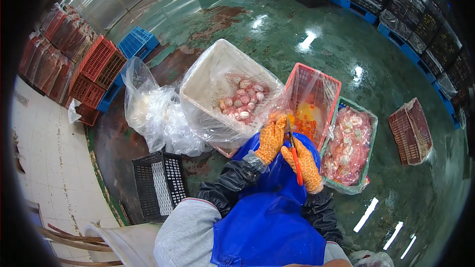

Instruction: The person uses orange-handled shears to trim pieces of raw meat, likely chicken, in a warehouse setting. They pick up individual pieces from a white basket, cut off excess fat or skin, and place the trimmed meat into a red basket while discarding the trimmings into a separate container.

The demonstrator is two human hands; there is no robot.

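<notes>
Red-handled metal scissors sit gripped in the orange-gloved right hand, just before the rectangular red plastic crate; I'd snip clear of the left hand, whose curled fingers' hold I can't tell.

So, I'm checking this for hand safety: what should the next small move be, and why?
Perhaps ease the left hand slightly away from the red-handled scissors before any cut: the right hand holds them, and their blades point up close beside the left hand's fingertips. What those fingertips grip is unclear.
</notes>
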